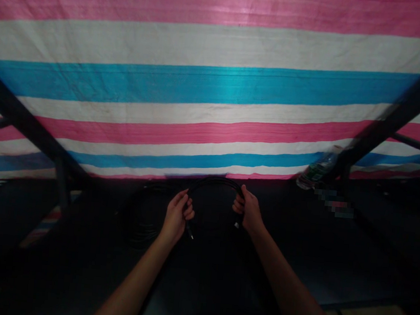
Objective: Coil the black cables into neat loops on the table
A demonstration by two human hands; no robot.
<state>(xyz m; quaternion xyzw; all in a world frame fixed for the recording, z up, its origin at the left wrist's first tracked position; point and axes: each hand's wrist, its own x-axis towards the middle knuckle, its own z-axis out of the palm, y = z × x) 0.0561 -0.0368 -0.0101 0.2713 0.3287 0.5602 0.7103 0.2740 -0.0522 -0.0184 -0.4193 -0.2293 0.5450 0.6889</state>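
Note:
A black cable (215, 179) arches between my two hands above the dark table. My left hand (178, 214) grips one side of it, and a plug end with a small metal tip (191, 234) hangs below the fingers. On the other side my right hand (249, 209) is closed around the cable, thumb on top, with a light-coloured connector (237, 224) showing beneath. To the left of my left hand lies a dark coil of cable (146, 230), hard to make out against the black surface.
Behind the table (199, 284) hangs a pink, white and blue striped sheet (216, 84). Dark slanted bars (25, 122) stand at left and right. A clear plastic bottle with a green label (315, 172) leans at the back right. Part of the picture beside it is blurred out.

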